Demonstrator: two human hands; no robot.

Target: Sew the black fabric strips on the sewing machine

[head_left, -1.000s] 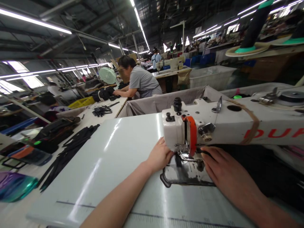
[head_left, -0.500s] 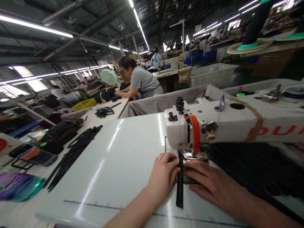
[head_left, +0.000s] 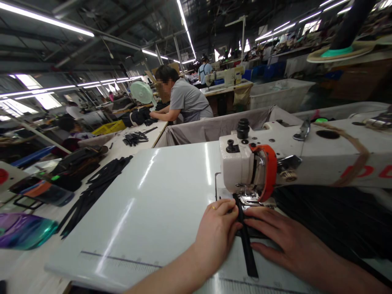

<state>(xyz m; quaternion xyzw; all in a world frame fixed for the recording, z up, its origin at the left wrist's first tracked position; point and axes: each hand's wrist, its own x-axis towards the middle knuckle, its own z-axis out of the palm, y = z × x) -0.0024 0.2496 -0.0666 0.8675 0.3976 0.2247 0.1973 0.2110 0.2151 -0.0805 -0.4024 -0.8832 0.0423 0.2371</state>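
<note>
A narrow black fabric strip (head_left: 248, 255) runs from under the presser foot (head_left: 249, 201) of a white sewing machine (head_left: 234, 167) toward me, its near end lying on the pale worktop. My left hand (head_left: 216, 234) is closed at the strip's left edge, thumb and fingers pinched on it just short of the foot. On the other side lies my right hand (head_left: 283, 237), flat with fingers apart, its fingertips touching or close beside the strip's right edge. The needle point is hard to make out behind the orange guard (head_left: 269, 173).
Black strips (head_left: 98, 188) lie along the side table at left, near a purple-teal translucent object (head_left: 29, 230). More dark material (head_left: 324, 216) lies under the machine arm. A person in grey (head_left: 190, 100) works at a table beyond a cloth-lined bin (head_left: 214, 126).
The strip's near end has swung to the right and now slants. Both hands stay beside it near the foot. The view has shifted, so the machine appears farther right.
</note>
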